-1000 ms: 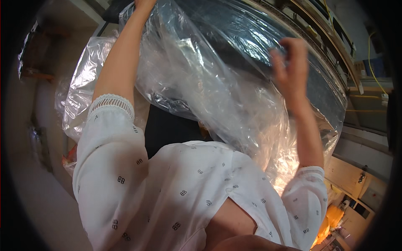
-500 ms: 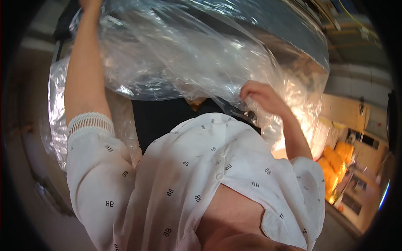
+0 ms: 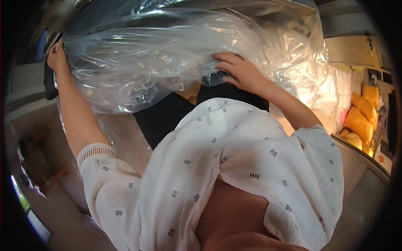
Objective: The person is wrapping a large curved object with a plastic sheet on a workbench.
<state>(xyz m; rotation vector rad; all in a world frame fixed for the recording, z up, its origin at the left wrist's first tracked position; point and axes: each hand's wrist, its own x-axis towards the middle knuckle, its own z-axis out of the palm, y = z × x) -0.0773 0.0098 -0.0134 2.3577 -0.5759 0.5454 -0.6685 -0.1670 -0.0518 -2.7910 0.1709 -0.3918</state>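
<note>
A big, crumpled sheet of clear plastic film [image 3: 167, 50] lies in shiny folds across my lap and spreads away in front of me. At its far left corner my left hand [image 3: 57, 56] is closed, its fingers pinching the film's edge next to something dark. My right hand [image 3: 240, 73] rests on the near part of the film, fingers spread and bent a little, with a ring on one finger. More film, lit warm and bright [image 3: 301, 79], hangs to the right of that hand. What lies under the folds is hard to make out.
Yellow-orange stuffed bundles [image 3: 362, 111] are piled at the right. Behind them stands a pale cabinet or panel [image 3: 349, 50] with a metal fitting. My dark-trousered legs [image 3: 165, 115] are beneath the film. At the far left is a blurred round shape [image 3: 60, 16].
My left hand has come back nearer and to the left, now at the film's corner. My right hand has shifted left and a little farther, its fingers more spread. The view has turned somewhat.
</note>
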